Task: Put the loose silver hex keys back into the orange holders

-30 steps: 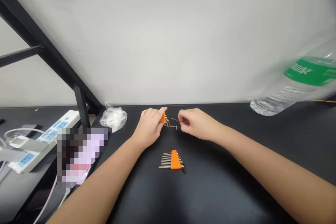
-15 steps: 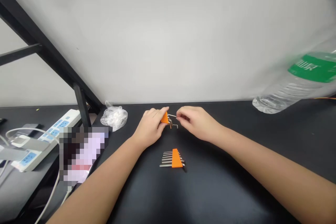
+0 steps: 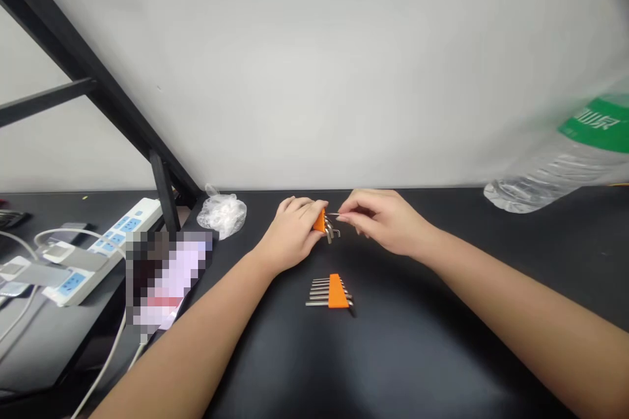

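Note:
My left hand [image 3: 293,230] is closed around an orange hex key holder [image 3: 320,221], whose bent metal keys stick out on the right. My right hand [image 3: 381,217] pinches a thin hex key [image 3: 333,214] between thumb and fingers, just right of the holder. The far end of that key reaches the holder; whether it sits in a slot I cannot tell. Nearer to me, a second orange hex key holder [image 3: 337,291] lies flat on the black table, with several keys through it, long ends to the left.
A crumpled clear plastic bag [image 3: 223,215] lies by the wall. On the left are a white power strip [image 3: 105,252] with cables, a pixelated phone-like object [image 3: 170,281] and a black metal frame [image 3: 164,190]. A large plastic bottle [image 3: 545,177] lies at the right.
The view has shifted slightly, so everything appears a little farther right. My right fingers have drawn nearer the held holder, and less of the thin key shows between them.

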Demonstrator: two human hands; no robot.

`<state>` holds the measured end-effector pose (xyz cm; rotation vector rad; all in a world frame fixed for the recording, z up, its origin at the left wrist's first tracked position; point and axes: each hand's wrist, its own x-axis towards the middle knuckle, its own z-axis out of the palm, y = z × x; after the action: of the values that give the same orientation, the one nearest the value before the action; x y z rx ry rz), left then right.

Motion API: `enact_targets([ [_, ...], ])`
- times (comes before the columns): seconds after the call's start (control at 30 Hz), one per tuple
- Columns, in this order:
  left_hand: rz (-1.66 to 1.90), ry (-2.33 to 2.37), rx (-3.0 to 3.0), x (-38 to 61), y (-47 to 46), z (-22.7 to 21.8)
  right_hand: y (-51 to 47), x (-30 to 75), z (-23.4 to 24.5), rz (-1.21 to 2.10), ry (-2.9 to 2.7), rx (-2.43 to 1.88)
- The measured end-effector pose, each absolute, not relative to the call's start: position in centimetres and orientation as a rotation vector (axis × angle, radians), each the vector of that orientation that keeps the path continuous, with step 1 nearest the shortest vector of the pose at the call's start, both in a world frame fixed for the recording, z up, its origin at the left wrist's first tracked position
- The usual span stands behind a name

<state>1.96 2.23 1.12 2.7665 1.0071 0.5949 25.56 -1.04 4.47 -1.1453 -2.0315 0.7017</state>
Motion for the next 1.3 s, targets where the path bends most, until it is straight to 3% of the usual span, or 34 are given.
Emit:
enact_targets([
  [0.1, 0.582, 1.012, 2.79, 2.3, 2.1, 1.0, -1.0, 25.4, 4.6, 0.636, -2.084, -1.108],
  [0.6, 0.745, 0.875, 2.854, 3.4, 1.3, 1.4, 0.9, 24.4, -0.7, 1.591, -1.333, -0.938],
  [0.83, 0.854, 0.876, 2.809, 3.1, 1.4, 1.3, 0.7, 24.6, -0.7, 1.817, -1.247, -0.865],
  [0.97, 0.833, 0.945, 2.773, 2.8, 1.9, 1.0, 1.2, 25.1, -0.4, 1.596, -1.382, -1.034],
  [1.17, 0.869, 1.155, 2.643, 1.7, 3.5, 0.1, 1.7, 26.2, -0.5, 0.649, -2.144, -1.365],
  [1.3, 0.841, 1.216, 2.615, 1.4, 3.9, -0.2, 1.1, 25.9, -0.2, 0.499, -2.382, -1.414],
])
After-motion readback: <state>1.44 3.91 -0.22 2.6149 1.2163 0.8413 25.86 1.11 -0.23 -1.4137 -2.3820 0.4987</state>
